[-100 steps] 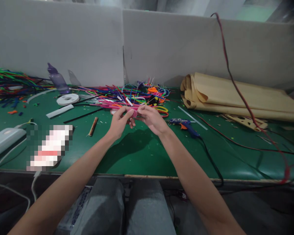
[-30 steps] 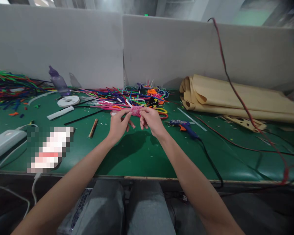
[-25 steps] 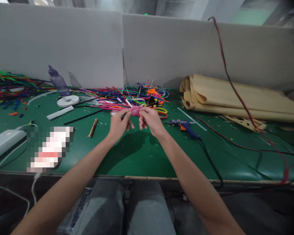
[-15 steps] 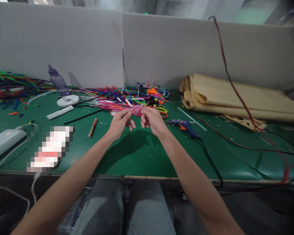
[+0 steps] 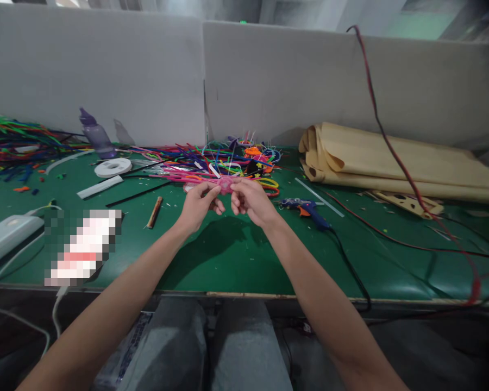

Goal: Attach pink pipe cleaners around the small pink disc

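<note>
Glue gun right of right hand

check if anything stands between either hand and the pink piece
Nothing visible does: the left hand and right hand pinch the pink piece from opposite sides. The coloured strips lie beyond it.

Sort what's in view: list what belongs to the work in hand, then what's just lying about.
In the work:
pink piece, pinched by left hand and right hand
probably coloured strands behind it
perhaps glue gun, untouched

Seemingly just lying about:
purple bottle
brown paper roll
</note>
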Demonstrator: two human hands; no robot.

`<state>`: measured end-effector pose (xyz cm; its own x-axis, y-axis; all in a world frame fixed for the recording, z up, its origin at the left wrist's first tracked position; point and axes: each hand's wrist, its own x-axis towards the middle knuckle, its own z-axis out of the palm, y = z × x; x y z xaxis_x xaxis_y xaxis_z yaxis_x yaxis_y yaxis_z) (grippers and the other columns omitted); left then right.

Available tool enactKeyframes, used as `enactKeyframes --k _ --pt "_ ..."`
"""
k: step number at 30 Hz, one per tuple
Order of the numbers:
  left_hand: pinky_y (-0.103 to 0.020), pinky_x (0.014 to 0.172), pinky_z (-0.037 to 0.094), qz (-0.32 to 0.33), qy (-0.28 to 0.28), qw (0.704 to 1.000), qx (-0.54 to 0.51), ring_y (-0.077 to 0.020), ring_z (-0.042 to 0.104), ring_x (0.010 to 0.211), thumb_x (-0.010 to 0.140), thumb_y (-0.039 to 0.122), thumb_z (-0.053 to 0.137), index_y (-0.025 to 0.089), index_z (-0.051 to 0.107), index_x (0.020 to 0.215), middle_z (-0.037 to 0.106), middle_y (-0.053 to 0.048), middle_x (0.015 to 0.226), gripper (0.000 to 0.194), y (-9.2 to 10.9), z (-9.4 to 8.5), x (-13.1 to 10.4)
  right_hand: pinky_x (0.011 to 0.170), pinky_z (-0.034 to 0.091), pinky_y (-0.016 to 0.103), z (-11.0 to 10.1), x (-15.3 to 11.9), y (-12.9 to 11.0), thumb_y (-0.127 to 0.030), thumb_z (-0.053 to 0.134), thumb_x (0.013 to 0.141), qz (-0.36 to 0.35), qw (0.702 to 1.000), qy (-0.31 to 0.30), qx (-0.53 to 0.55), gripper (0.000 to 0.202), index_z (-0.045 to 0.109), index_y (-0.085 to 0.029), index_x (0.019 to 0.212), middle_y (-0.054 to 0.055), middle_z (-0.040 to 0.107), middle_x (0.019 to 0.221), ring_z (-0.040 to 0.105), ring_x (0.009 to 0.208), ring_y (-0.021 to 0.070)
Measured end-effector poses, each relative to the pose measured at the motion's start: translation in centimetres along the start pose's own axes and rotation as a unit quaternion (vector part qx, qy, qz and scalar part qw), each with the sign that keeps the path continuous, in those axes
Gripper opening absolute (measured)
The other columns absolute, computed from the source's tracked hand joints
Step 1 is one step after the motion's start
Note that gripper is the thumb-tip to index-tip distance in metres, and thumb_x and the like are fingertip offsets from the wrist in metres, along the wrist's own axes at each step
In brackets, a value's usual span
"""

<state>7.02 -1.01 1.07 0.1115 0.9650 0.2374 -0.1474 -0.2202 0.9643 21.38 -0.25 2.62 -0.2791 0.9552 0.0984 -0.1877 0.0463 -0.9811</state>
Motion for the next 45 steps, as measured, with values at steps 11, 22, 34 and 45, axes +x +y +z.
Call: enactKeyframes --k 11,22,34,45 --pt "-0.018 0.036 0.041 0.038 0.032 0.999 0.001 -0.0081 0.057 0.045 0.076 0.032 0.065 0.015 0.058 0.079 0.059 0.001 0.066 0.019 -0.11 -0.08 0.05 0.029 0.025 0.016 0.26 -0.18 -0.02 -0.022 0.055 0.080 0.001 0.999 -0.031 -0.011 0.008 0.055 -0.016 0.085 -0.009 0.045 0.039 0.048 0.030 0.0074" --pt "-0.021 0.037 0.045 0.069 0.034 0.997 0.008 -0.0112 0.058 0.044 0.079 0.035 0.059 0.017 0.052 0.079 0.054 0.004 0.060 0.019 -0.49 0.28 -0.01 0.028 0.024 0.016 0.40 -0.09 0.15 -0.024 0.058 0.079 0.004 0.999 -0.034 0.008 0.009 0.054 -0.016 0.082 -0.011 0.038 0.036 0.045 0.027 0.0070" --pt "-0.021 0.040 0.045 0.026 0.025 0.999 -0.017 -0.0096 0.057 0.045 0.078 0.032 0.062 0.016 0.055 0.077 0.055 0.003 0.057 0.017 -0.28 0.01 0.07 0.028 0.025 0.017 0.46 -0.17 0.23 -0.023 0.060 0.078 0.010 0.999 -0.031 -0.009 0.014 0.048 -0.019 0.072 -0.012 0.035 0.035 0.042 0.027 0.0068" --pt "-0.019 0.036 0.040 0.042 0.011 0.999 -0.031 -0.0076 0.052 0.042 0.080 0.032 0.060 0.018 0.051 0.076 0.050 0.005 0.053 0.017 -0.52 -0.09 0.13 0.029 0.028 0.017 0.31 -0.15 0.22 -0.023 0.060 0.078 -0.004 0.999 -0.047 0.000 0.011 0.055 -0.018 0.085 -0.013 0.034 0.035 0.042 0.027 0.0075"
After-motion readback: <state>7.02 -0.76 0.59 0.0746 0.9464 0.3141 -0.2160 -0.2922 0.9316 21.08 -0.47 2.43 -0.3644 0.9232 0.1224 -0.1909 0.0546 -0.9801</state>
